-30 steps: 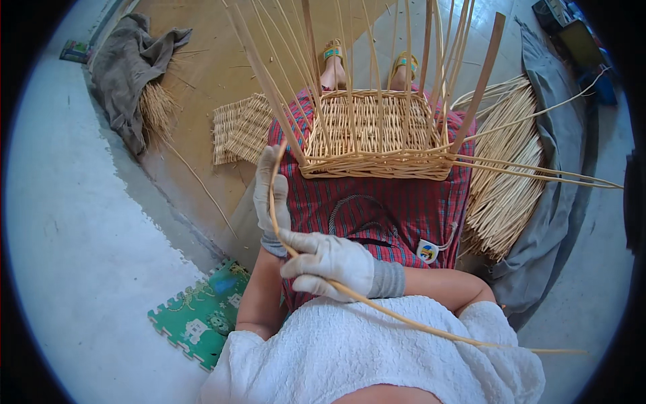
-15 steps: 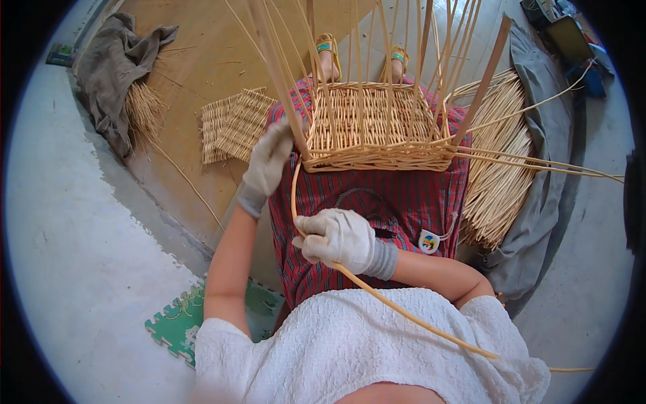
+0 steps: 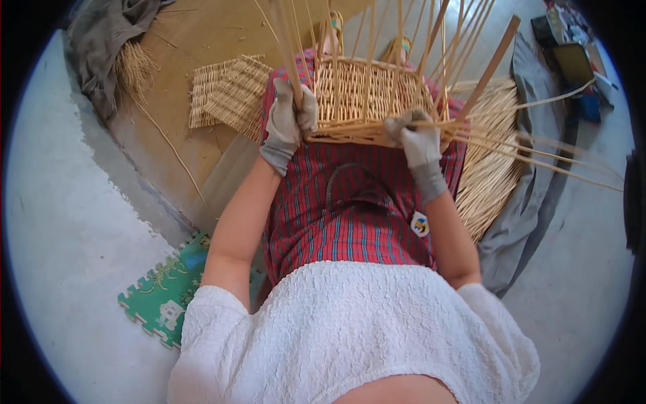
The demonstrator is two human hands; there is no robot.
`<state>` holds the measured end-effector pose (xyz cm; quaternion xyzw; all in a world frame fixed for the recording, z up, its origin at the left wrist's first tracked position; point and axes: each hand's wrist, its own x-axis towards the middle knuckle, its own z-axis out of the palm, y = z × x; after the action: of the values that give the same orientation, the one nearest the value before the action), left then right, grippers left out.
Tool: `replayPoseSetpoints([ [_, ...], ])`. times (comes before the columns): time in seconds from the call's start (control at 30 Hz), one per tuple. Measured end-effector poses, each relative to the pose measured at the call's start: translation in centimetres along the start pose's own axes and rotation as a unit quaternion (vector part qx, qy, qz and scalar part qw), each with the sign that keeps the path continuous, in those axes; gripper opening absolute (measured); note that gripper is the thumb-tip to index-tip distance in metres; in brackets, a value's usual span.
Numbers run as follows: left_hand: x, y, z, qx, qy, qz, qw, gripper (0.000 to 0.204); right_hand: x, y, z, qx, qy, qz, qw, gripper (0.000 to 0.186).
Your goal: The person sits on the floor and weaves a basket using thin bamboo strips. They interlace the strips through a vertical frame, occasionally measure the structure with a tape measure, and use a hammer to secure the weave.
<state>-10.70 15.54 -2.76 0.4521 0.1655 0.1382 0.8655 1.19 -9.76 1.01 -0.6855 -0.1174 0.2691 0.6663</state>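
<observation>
A partly woven wicker basket [image 3: 367, 87] rests on my lap, with thin upright canes and thicker wooden corner posts rising from its sides. My left hand [image 3: 291, 121], in a pale work glove with a grey cuff, is closed around the wooden corner post [image 3: 286, 50] at the basket's near left corner. My right hand [image 3: 417, 141], gloved alike, is at the near side towards the right corner. Its fingers are closed on a wicker strand [image 3: 434, 123] against the woven rim; the fingertips are partly hidden. Several loose strand ends [image 3: 558, 160] stick out to the right.
A bundle of wicker canes [image 3: 488, 161] lies on grey cloth [image 3: 531, 188] at my right. Flat woven panels [image 3: 232, 94] are on the floor to the left, near a cloth-covered bundle [image 3: 111, 50]. A green foam mat [image 3: 161, 296] is at lower left.
My right hand has moved from above my lap up to the basket's near right side, bringing the long strand with it. My left hand has closed on the corner post. The view has shifted slightly.
</observation>
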Motion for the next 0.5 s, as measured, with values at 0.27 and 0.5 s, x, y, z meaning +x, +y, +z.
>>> replayPoseSetpoints([
  [0.27,-1.9,2.7,-0.6,0.172,-0.08,-0.062,0.98,0.033,-0.1,-1.3,0.2,0.027,0.078,0.033,0.996,0.021],
  [0.5,-1.4,1.6,1.1,0.326,0.042,-0.071,0.942,0.034,0.4,-2.4,1.1,-0.154,0.043,-0.082,0.984,0.02],
])
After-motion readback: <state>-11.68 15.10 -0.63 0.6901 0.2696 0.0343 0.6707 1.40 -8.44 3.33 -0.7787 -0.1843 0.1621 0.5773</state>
